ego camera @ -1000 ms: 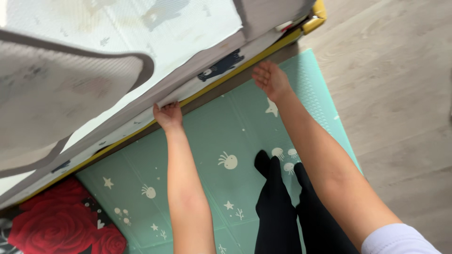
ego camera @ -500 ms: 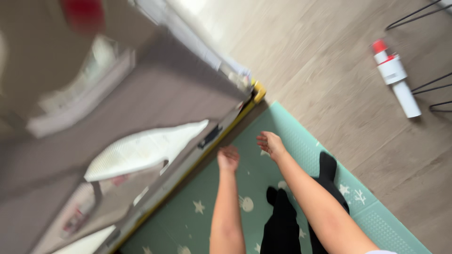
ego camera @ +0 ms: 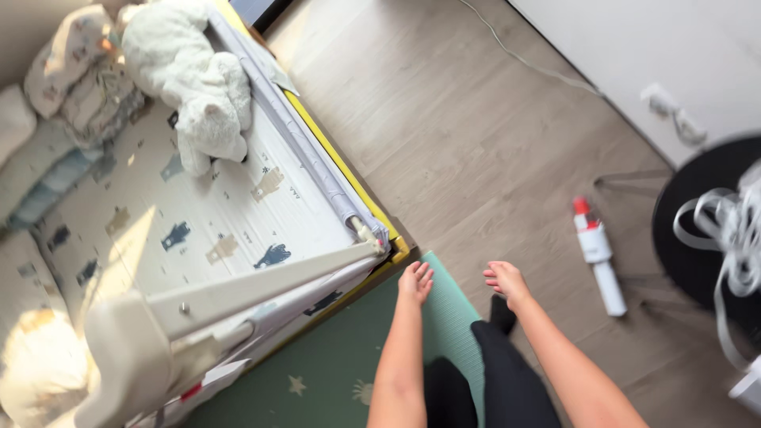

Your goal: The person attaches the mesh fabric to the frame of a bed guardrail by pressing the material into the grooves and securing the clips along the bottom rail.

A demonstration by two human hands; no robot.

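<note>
Here, left hand (ego camera: 416, 281) open and empty near playpen corner (ego camera: 380, 238), right hand (ego camera: 505, 281) open, empty above green mat (ego camera: 333, 364).

One head camera looks steeply down from standing height, facing forward past the fingers (ego camera: 420, 273): playpen (ego camera: 317, 158) beyond-left of them, wooden floor (ego camera: 476, 143) ahead, green mat (ego camera: 333, 364) beneath.

left hand (ego camera: 415, 281) and right hand (ego camera: 506, 280) outstretched, empty, fingers loose

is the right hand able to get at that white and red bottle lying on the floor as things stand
Probably yes: the right hand hangs empty over the wood floor, and only bare boards lie between it and the bottle.
</note>
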